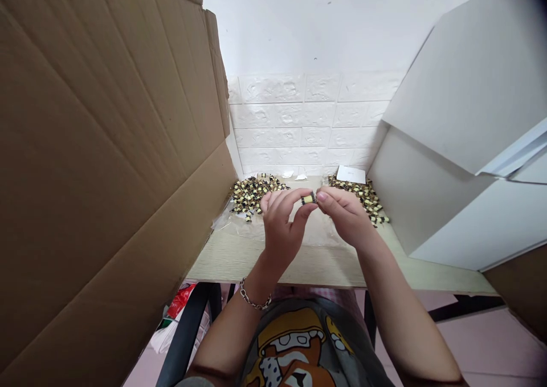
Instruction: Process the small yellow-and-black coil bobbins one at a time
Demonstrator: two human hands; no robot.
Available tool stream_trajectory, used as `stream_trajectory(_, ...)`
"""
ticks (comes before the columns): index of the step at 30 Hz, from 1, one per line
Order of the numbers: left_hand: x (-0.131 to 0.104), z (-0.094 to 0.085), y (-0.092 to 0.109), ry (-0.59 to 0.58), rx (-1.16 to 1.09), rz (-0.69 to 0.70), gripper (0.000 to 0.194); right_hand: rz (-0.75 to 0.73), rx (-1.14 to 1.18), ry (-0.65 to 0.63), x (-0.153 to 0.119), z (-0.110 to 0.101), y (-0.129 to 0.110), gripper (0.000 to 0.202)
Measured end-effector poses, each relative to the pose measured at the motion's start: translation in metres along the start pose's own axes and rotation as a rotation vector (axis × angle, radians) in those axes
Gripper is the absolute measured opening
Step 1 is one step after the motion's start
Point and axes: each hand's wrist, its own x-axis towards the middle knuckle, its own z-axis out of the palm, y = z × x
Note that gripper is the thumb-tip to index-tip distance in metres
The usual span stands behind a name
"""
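Note:
Between thumb and index finger, my left hand [285, 216] grips a small transformer coil [308, 200], yellow-wrapped in the middle with black ends. My right hand [344, 210] meets it from the right, its thumb and index finger pinched at the coil's black end. Whatever fine part those right fingertips pinch is too small to make out. Both hands are raised over the table's middle. A pile of similar coils [252, 193] lies behind my left hand, and a second pile of coils [371, 199] spreads behind and to the right of my right hand.
A tall cardboard sheet [128, 147] walls off the left side, and white boxes [427, 187] stand on the right. Clear plastic [248, 227] covers part of the pale wooden table [325, 267]. A white card [351, 174] rests on the right pile. Behind is a white brick-patterned wall [290, 113].

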Motion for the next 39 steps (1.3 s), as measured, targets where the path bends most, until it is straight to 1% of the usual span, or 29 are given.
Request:
stream_trajectory(4, -0.001, -0.001, 0.0, -0.008, -0.068, -0.059, 0.011, 0.006, 0.008, -0.021, 0.001, 0.0, -0.001, 0.035)
stream_trajectory(7, -0.001, -0.002, -0.001, -0.035, -0.175, -0.162, 0.015, 0.035, -0.003, -0.003, 0.003, 0.0, -0.002, 0.036)
stream_trajectory(12, 0.0, -0.001, -0.003, -0.08, -0.428, -0.355, 0.017, 0.052, -0.01, 0.003, 0.004, 0.003, -0.002, 0.036)
stream_trajectory(18, -0.002, 0.006, -0.009, -0.1, -0.771, -0.55, 0.015, 0.054, -0.033, -0.003, 0.007, 0.004, 0.001, 0.035)
stream_trajectory(21, -0.002, 0.008, -0.011, -0.144, -0.926, -0.636, 0.016, 0.059, -0.009, 0.018, 0.008, 0.003, 0.004, 0.033)
stream_trajectory(24, 0.0, 0.008, -0.011, -0.164, -1.044, -0.728, 0.018, 0.066, 0.003, 0.05, 0.008, 0.001, 0.007, 0.035)
stream_trajectory(28, 0.002, 0.008, -0.01, -0.207, -1.166, -0.848, 0.02, -0.009, -0.053, 0.115, 0.008, 0.001, 0.01, 0.036)
stream_trajectory(33, 0.001, 0.005, -0.008, -0.277, -1.276, -0.993, 0.02, -0.074, -0.207, 0.187, 0.009, 0.003, 0.01, 0.035)
stream_trajectory(36, 0.0, 0.002, -0.008, -0.331, -1.343, -1.076, 0.017, -0.101, -0.285, 0.203, 0.01, 0.003, 0.009, 0.034)
stream_trajectory(39, 0.0, -0.001, -0.01, -0.404, -1.38, -1.121, 0.015, -0.112, -0.323, 0.182, 0.011, 0.002, 0.007, 0.034)
